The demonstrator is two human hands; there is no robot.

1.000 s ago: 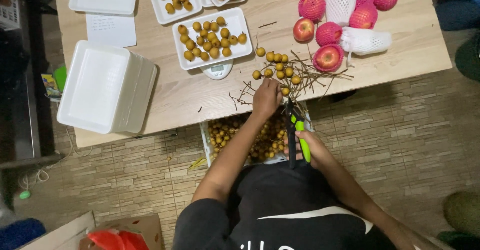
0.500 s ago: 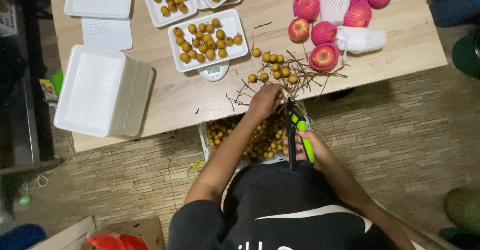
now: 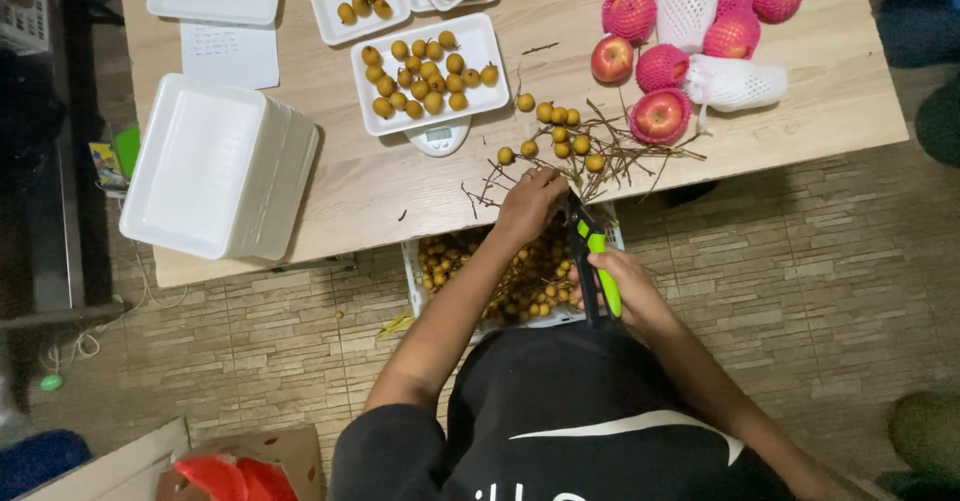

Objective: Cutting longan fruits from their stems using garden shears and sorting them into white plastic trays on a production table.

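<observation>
Head camera looks straight down at a wooden table edge where both hands work. Left hand is closed around the stems of a twiggy bunch of small yellow-brown fruit that lies on the table just beyond its knuckles. Right hand grips the green-and-black handles of a pair of pruning shears, whose blades point up toward the left hand and reach the base of the twigs; whether the blades are parted I cannot tell. Directly below both hands, under the table edge, sits a white crate full of the same fruit. Beyond the left hand a white foam tray of loose fruit rests on a small scale. Up and to the right of the hands lie red apples in foam nets. Far to the left of the left hand stands a stack of empty foam trays
</observation>
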